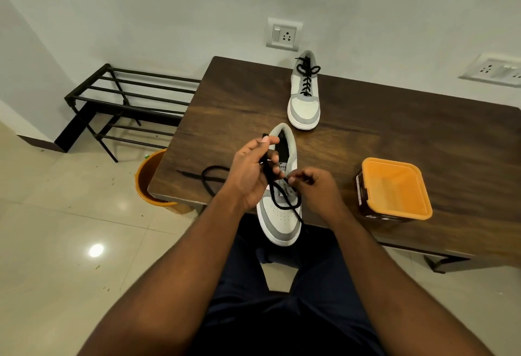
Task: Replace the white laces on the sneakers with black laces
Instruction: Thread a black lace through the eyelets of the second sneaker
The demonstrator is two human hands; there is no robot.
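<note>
1. Now your left hand (251, 175) pinches the limp black lace (282, 203); the right hand (313, 183) pinches at an eyelet.
2. The near sneaker (277, 214) overhangs the counter (366, 141) edge.
3. Grip the stiff lace tip; it should thread easiest.

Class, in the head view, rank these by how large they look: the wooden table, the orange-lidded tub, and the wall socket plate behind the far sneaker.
1. wooden table, by far the largest.
2. orange-lidded tub.
3. wall socket plate, though it sits farther from the camera, so it looks smaller.
</note>
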